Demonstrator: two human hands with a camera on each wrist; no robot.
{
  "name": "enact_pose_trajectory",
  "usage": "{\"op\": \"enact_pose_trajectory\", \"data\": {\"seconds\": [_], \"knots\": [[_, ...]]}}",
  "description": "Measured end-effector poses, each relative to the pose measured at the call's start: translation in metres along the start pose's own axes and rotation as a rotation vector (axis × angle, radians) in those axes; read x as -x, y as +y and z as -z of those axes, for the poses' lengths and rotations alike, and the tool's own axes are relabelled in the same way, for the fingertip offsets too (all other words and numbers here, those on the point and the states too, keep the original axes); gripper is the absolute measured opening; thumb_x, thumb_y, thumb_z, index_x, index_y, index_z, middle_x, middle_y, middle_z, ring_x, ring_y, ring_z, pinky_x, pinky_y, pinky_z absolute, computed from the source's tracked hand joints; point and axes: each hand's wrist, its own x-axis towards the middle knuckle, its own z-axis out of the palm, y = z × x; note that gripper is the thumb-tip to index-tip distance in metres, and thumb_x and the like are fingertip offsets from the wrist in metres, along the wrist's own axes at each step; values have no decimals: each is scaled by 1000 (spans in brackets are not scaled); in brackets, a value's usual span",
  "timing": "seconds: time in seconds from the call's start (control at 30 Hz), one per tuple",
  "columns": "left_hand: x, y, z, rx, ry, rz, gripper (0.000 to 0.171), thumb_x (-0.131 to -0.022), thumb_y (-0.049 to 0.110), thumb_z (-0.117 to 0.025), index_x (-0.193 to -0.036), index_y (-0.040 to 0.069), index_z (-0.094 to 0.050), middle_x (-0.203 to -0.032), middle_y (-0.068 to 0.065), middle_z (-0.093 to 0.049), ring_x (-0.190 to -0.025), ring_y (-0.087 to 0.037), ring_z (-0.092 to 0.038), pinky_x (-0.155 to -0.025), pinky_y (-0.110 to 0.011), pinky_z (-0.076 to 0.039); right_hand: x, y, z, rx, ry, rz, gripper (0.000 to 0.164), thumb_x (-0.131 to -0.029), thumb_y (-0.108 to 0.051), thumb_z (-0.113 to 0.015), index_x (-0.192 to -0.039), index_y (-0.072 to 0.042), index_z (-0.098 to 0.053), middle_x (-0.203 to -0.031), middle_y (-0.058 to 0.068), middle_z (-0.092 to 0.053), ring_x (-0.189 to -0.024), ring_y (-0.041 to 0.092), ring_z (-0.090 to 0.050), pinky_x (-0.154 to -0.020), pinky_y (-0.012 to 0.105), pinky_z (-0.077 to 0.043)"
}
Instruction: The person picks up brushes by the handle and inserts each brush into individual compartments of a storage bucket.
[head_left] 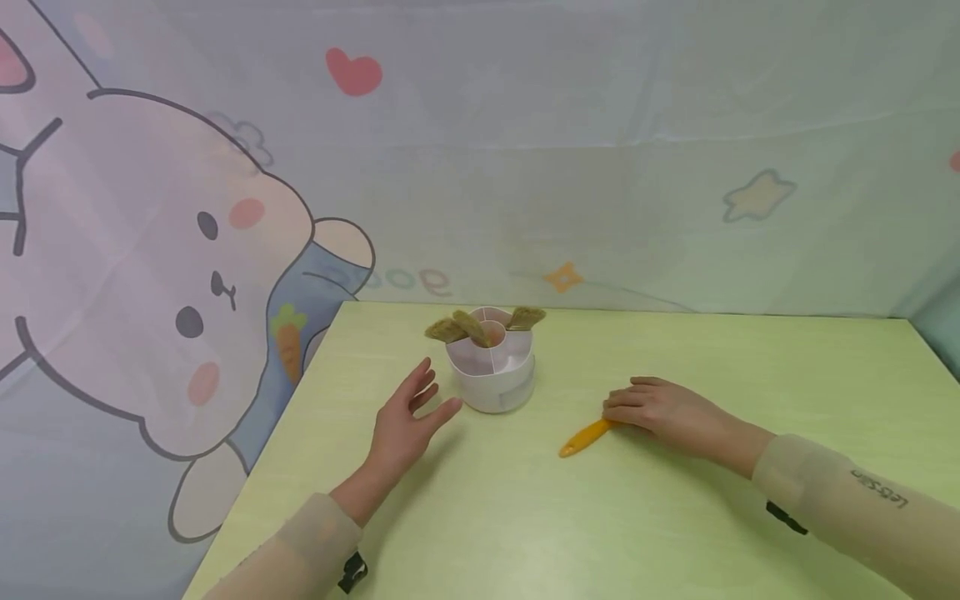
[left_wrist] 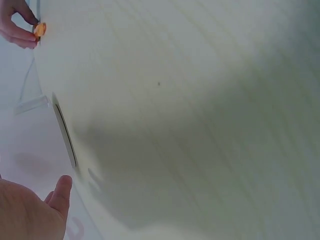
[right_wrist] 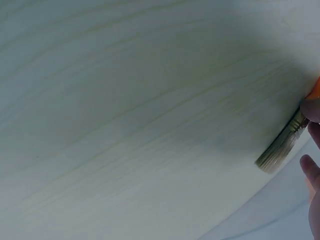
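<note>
My right hand (head_left: 667, 417) pinches a paintbrush near where its orange handle (head_left: 585, 437) meets the metal band. The handle slants toward the front left, and in the right wrist view the pale bristles (right_wrist: 277, 155) point away past the fingers, by the tabletop. My left hand (head_left: 401, 427) is beside the left side of a white divided holder (head_left: 495, 393), fingers spread and holding nothing. Three brush heads stick up from the holder: left (head_left: 445, 331), middle (head_left: 470, 326) and right (head_left: 527, 317). The holder hides their handles.
The pale yellow-green tabletop (head_left: 480, 517) runs back to a cloth backdrop (head_left: 570, 167) printed with a rabbit, a heart and stars. The holder stands near the table's back edge, left of the paintbrush.
</note>
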Motion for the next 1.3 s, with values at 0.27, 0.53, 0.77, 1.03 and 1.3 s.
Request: {"op": "enact_pose_trajectory", "data": {"seconds": [0.27, 0.53, 0.77, 1.03, 1.3], "knots": [[-7, 1, 9, -48, -25, 8, 87, -95, 29, -85, -167, 15, -38, -163, -12, -50, -144, -30, -56, -111, -45, -54, 10, -9, 8, -27, 100, -129, 52, -75, -11, -97, -123, -8, -78, -117, 4, -77, -106, 29, -72, -97, 55, -61], [-16, 0, 20, -103, -56, 37, 91, -97, 35, -82, -170, 16, -32, -165, -14, -47, -147, -31, -53, -115, -47, -51, 22, -37, 22, -88, -16, -374, 48, -89, -34, -88, -129, -10, -75, -122, 5, -76, -105, 30, -70, -102, 58, -58], [-19, 1, 22, -112, -74, 77, 92, -96, 36, -83, -170, 17, -31, -166, -14, -47, -147, -31, -53, -117, -47, -49, 25, -49, 28, -189, -86, -551, 58, -94, -50, -80, -132, -7, -74, -131, 12, -74, -117, 39, -70, -109, 63, -51], [-19, -1, 24, -106, -77, 89, 93, -96, 39, -83, -170, 17, -31, -166, -13, -46, -148, -32, -52, -117, -48, -49, 23, -49, 25, -213, -92, -590, 63, -95, -57, -76, -131, -6, -74, -131, 13, -74, -120, 38, -69, -110, 63, -50], [-19, -2, 26, -119, -93, 112, 96, -95, 41, -83, -171, 18, -29, -168, -13, -44, -149, -32, -50, -119, -50, -47, 20, -46, 18, -199, -69, -575, 64, -94, -56, -78, -133, -5, -73, -134, 14, -73, -122, 39, -68, -108, 62, -52]]}}
